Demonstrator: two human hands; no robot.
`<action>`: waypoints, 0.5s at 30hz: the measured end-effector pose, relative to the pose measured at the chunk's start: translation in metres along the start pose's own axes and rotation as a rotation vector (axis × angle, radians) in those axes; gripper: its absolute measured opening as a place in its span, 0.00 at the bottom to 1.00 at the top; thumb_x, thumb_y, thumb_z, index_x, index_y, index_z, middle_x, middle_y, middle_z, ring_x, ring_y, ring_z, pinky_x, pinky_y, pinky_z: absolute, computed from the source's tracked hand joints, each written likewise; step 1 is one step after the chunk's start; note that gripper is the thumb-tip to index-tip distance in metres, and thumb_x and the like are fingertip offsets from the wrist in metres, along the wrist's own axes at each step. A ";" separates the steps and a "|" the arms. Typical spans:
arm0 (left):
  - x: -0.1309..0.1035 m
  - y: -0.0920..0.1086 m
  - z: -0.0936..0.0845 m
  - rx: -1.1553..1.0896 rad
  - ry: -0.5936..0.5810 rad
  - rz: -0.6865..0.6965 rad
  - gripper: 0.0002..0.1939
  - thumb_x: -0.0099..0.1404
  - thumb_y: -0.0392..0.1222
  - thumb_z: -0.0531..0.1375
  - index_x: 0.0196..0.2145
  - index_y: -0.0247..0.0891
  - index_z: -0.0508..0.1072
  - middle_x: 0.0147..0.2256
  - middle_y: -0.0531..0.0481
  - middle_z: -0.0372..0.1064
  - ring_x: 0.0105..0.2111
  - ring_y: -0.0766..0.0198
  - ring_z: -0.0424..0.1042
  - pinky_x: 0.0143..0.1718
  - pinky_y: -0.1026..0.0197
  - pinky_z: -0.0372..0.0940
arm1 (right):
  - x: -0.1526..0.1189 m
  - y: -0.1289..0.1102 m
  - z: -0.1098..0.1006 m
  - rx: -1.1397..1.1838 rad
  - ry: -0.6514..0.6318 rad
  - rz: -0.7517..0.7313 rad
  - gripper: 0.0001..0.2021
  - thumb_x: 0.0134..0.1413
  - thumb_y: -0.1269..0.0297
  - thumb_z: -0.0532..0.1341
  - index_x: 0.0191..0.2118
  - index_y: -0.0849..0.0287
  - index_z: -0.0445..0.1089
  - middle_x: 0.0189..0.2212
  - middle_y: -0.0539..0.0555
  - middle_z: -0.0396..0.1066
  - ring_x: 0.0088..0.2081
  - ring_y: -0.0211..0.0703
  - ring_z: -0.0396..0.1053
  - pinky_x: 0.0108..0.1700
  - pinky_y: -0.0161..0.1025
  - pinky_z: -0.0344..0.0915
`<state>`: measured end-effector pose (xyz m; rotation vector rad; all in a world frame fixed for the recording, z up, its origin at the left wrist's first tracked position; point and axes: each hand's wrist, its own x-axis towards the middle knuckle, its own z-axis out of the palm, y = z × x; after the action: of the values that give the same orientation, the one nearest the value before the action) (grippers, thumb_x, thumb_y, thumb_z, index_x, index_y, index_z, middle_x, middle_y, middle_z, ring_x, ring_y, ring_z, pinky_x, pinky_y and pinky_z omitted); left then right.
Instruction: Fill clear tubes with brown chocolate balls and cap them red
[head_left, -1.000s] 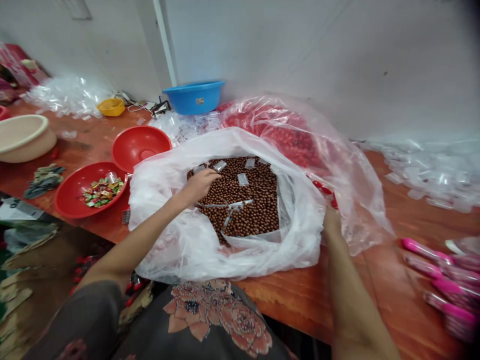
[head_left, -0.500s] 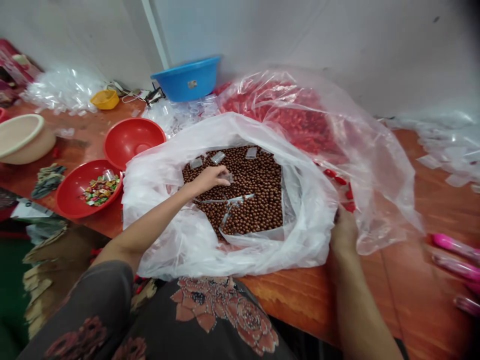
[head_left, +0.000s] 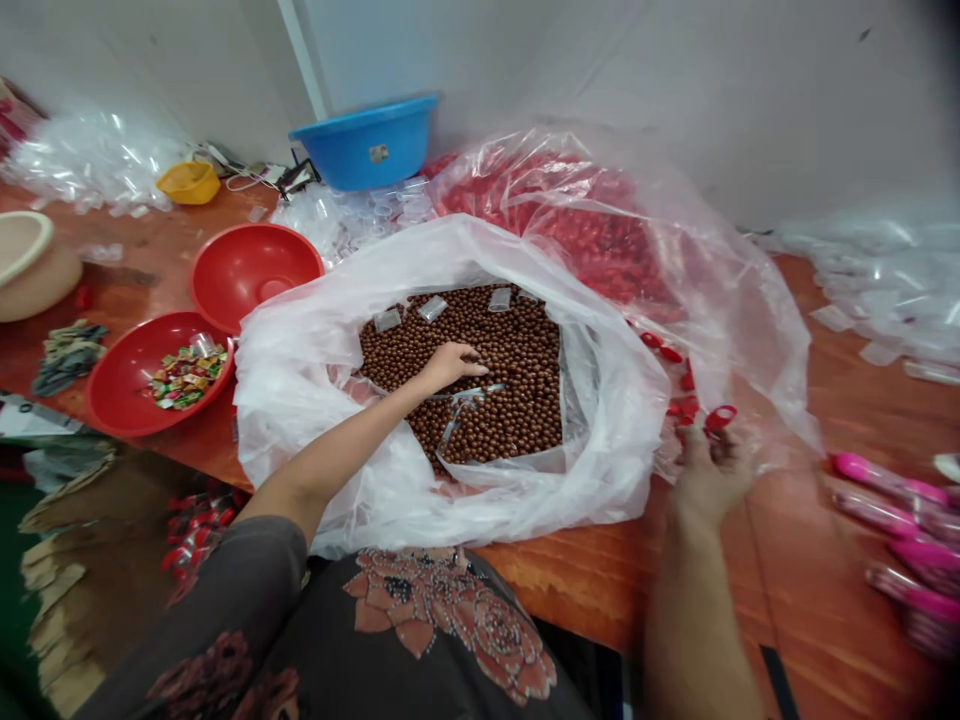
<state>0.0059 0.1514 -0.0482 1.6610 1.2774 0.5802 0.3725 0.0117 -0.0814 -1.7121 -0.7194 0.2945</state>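
Note:
My left hand (head_left: 454, 365) reaches into the white plastic bag (head_left: 292, 400), fingers curled down among the brown balls (head_left: 517, 400). A small clear plastic container showed at its fingertips a moment earlier; now fingers and balls mostly hide it. Three similar clear containers lie on the balls, one of them a clear container (head_left: 433, 308) near the back. To the right of the bag, my right hand (head_left: 709, 470) pinches a red ring-shaped cap (head_left: 720, 418) at its fingertips. Several more red caps (head_left: 679, 408) lie just beside it, by the bag's edge.
A large clear bag of red pieces (head_left: 585, 220) stands behind. Left are red bowls (head_left: 255, 265), one holding wrapped candies (head_left: 187, 375), a cream basin (head_left: 37, 265) and a yellow bowl (head_left: 187, 185). A blue tub (head_left: 367, 150) sits at the back; pink-capped tubes (head_left: 889, 490) lie right.
My left hand has moved slightly right and down into the balls. My right hand has come out from beside the bag's edge, now with a red cap at its fingertips. The view has shifted.

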 end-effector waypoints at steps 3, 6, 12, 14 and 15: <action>-0.002 -0.002 0.006 -0.220 0.005 -0.022 0.12 0.49 0.38 0.69 0.32 0.32 0.76 0.29 0.53 0.72 0.30 0.66 0.68 0.39 0.62 0.61 | -0.017 -0.025 -0.005 0.247 0.018 0.067 0.25 0.41 0.61 0.68 0.47 0.55 0.63 0.28 0.46 0.65 0.20 0.33 0.61 0.21 0.34 0.56; -0.009 0.002 0.007 -0.432 0.014 -0.067 0.17 0.47 0.34 0.69 0.36 0.32 0.73 0.30 0.53 0.72 0.31 0.67 0.69 0.40 0.62 0.62 | -0.042 -0.060 -0.005 0.484 -0.052 0.097 0.37 0.36 0.65 0.72 0.55 0.53 0.59 0.33 0.48 0.70 0.23 0.32 0.65 0.22 0.31 0.61; -0.041 0.022 -0.007 -0.683 -0.074 -0.099 0.29 0.46 0.35 0.71 0.47 0.34 0.70 0.35 0.49 0.73 0.32 0.67 0.72 0.38 0.61 0.66 | -0.089 -0.109 0.013 0.537 -0.448 0.110 0.37 0.45 0.61 0.69 0.62 0.46 0.57 0.34 0.48 0.73 0.27 0.35 0.71 0.28 0.33 0.67; -0.055 0.029 -0.011 -0.771 -0.132 -0.093 0.27 0.48 0.38 0.71 0.47 0.35 0.72 0.40 0.46 0.73 0.36 0.64 0.73 0.39 0.59 0.68 | -0.101 -0.114 0.024 0.534 -0.585 0.125 0.32 0.49 0.61 0.67 0.61 0.46 0.60 0.36 0.49 0.74 0.32 0.36 0.73 0.33 0.35 0.69; -0.062 0.033 -0.013 -0.811 -0.165 -0.096 0.27 0.49 0.39 0.71 0.47 0.35 0.73 0.43 0.45 0.73 0.37 0.63 0.73 0.39 0.58 0.69 | -0.106 -0.116 0.029 0.531 -0.641 0.127 0.29 0.51 0.61 0.66 0.59 0.46 0.62 0.37 0.49 0.74 0.34 0.37 0.73 0.35 0.36 0.70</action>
<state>-0.0103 0.0982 -0.0036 0.9415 0.8249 0.7559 0.2382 -0.0162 0.0010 -1.1454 -0.8895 1.0566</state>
